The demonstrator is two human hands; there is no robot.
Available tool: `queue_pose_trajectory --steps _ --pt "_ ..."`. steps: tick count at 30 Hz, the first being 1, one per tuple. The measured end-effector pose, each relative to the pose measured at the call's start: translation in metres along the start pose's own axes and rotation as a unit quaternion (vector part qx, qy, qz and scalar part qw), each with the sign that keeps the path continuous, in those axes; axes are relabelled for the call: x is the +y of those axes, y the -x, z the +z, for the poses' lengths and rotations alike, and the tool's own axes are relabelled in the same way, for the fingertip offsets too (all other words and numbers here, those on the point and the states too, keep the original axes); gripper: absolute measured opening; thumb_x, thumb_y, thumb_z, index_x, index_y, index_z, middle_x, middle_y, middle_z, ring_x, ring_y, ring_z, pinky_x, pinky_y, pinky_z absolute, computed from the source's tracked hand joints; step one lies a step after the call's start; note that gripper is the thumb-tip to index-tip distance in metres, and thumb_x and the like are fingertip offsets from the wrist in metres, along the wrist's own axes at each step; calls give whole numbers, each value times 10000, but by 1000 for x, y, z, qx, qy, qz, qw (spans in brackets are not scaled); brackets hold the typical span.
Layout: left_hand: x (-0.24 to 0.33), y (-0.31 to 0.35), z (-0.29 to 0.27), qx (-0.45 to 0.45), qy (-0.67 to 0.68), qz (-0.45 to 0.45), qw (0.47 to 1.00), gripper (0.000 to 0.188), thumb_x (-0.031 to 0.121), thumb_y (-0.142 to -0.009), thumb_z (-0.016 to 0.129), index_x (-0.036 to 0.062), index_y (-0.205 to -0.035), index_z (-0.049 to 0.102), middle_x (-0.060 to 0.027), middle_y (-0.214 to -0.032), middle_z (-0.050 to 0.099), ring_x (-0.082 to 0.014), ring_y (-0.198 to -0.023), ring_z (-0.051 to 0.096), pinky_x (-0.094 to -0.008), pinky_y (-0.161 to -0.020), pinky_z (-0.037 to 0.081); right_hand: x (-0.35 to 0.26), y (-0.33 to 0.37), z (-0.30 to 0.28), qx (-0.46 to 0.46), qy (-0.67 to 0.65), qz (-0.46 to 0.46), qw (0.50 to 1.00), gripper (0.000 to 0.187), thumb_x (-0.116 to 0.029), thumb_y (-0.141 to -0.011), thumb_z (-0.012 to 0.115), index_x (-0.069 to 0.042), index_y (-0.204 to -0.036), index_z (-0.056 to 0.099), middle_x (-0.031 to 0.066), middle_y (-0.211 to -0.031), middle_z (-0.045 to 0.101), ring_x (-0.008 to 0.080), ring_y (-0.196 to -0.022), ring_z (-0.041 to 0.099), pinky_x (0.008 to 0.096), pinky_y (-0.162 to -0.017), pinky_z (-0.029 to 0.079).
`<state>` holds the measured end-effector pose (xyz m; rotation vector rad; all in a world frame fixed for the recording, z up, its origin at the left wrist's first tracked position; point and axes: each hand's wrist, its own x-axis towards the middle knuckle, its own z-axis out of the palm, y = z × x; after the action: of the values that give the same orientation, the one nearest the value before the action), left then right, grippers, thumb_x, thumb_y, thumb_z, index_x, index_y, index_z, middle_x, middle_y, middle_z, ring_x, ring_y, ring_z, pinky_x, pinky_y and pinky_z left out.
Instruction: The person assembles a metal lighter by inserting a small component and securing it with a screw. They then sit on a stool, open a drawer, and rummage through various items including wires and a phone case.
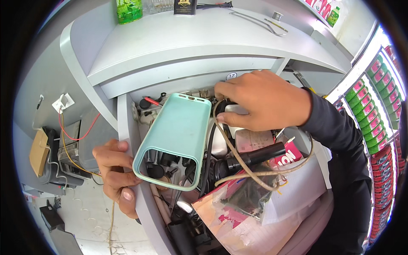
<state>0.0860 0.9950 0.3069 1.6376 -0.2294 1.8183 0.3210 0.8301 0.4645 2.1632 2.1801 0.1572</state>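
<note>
A mint-green phone case [174, 127] lies tilted over the left part of an open grey drawer [146, 208], its large camera cutout toward me. My left hand [114, 174] is closed round the drawer's left side wall, its fingertips close beside the case's lower corner. At the drawer's back, my right hand [263, 100] reaches in with thumb and forefinger curled toward each other. A beige cable [238, 157] passes by the thumb tip, and dark parts sit between the fingers. What these fingers grip, if anything, I cannot make out.
In the drawer lie a black flashlight-like cylinder [250, 160], a pink-red box [290, 154], worn paper [238, 219] and tangled cords. On the desk above [191, 38] are tweezers [257, 22] and a green package [128, 10]. Shelves of packaged goods [369, 114] stand right.
</note>
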Motion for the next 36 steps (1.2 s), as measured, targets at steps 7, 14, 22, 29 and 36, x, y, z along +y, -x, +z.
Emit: queue_pose_trajectory --steps 7,14,22,29,36 --pt "1 0 -12 -59 -12 -19 998 249 359 -834 541 131 -759 605 -145 -933 593 -234 -953 480 -447 -1052 393 10 -2 -31 -66 -93 -1 993 177 -158 -808 627 -2 -726 610 198 -684 622 421 -657 618 494 -634 489" --pt "8 2 -13 -50 30 -65 996 277 361 -886 505 119 -790 600 -229 -1112 619 -279 -1064 513 -499 -1055 381 5 0 -36 -36 22 32 999 193 -214 -919 660 -64 -799 638 125 -617 606 367 -627 610 467 -593 460" --pt "7 0 0 -64 3 -30 998 304 332 -972 434 114 -774 509 -75 -711 717 -253 -1156 452 -480 -1006 307 13 11 -41 -67 -20 34 997 328 -297 -994 635 -43 -788 611 155 -603 568 374 -607 594 467 -591 444" --pt "18 -6 3 -48 -15 -64 997 362 390 -1013 477 122 -772 510 -71 -692 705 -243 -1160 450 -499 -1036 293 13 47 -83 -200 -176 -9 964 278 -299 -900 814 -54 -935 687 70 -557 588 226 -474 592 358 -466 387" --pt "12 -1 -12 -85 36 -72 993 289 345 -950 470 100 -803 517 -124 -657 643 -250 -1161 439 -480 -1142 244 -17 109 -85 -123 -197 -41 972 336 -280 -907 778 -46 -1118 660 134 -774 683 319 -673 679 424 -570 484"
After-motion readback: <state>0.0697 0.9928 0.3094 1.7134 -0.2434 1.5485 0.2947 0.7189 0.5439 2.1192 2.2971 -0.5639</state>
